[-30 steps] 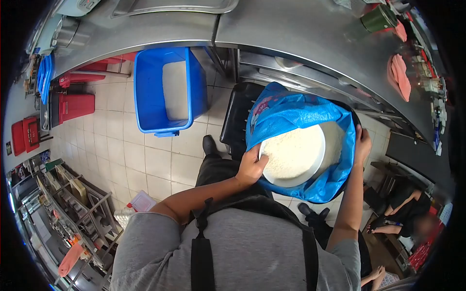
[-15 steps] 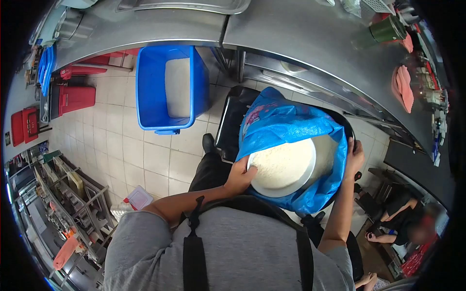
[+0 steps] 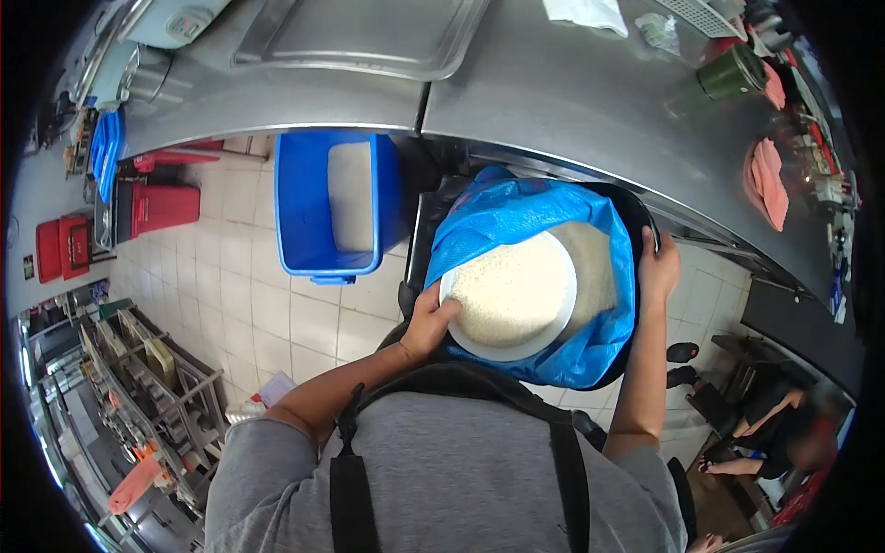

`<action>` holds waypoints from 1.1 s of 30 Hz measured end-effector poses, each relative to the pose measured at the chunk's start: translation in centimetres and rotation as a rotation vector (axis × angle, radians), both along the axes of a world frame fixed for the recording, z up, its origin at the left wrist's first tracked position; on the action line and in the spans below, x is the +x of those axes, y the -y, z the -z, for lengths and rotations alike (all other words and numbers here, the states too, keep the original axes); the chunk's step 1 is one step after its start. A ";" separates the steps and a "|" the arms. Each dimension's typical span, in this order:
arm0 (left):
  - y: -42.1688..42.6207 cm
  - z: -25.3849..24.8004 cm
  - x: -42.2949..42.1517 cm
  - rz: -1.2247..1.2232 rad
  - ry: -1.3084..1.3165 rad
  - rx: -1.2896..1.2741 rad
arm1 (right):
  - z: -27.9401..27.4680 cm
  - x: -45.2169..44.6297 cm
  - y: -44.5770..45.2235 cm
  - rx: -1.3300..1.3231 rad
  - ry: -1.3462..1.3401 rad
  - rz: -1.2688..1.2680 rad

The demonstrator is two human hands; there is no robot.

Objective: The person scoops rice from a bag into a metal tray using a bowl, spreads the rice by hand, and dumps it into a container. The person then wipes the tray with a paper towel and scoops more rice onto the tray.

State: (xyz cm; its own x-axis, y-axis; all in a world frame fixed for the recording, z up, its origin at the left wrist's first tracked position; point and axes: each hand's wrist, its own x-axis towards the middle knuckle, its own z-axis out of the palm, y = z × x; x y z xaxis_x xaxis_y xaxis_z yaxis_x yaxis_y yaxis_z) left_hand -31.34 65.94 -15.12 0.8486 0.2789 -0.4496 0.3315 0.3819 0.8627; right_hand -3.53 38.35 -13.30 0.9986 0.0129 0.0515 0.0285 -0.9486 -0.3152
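Observation:
My left hand (image 3: 428,323) grips the near-left rim of a white bowl (image 3: 570,313), thumb over the edge. The bowl is heaped with pale rice (image 3: 510,290). It sits inside the mouth of a blue woven sack (image 3: 516,221), over more rice (image 3: 590,276) in the sack. A black tub (image 3: 634,207) surrounds the sack. My right hand (image 3: 659,265) is closed around the tub's rim on the right, its fingers partly hidden.
A blue bin (image 3: 304,203) partly filled with rice stands on the tiled floor to the left. Ahead runs a steel counter (image 3: 553,92) bearing a metal tray (image 3: 359,41), a green cup (image 3: 731,72) and a pink cloth (image 3: 765,184). Another person (image 3: 774,433) is at lower right.
The view has shifted, showing more counter. The bowl and sack appear slightly further left and up. My right hand is now on the tub's rim, apart from the sack's edge.

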 end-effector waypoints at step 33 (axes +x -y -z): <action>-14.4 -18.4 6.6 -0.080 -0.074 -0.008 | 1.0 -19.8 16.0 0.714 0.095 0.244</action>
State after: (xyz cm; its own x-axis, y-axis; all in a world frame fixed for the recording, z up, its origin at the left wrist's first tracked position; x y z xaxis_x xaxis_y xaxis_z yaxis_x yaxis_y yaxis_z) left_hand -24.72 80.30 3.24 0.7883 0.3407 -0.5124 0.3623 0.4161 0.8340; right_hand -23.38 22.33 -14.28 0.9598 -0.2761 0.0508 -0.0977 -0.4981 -0.8616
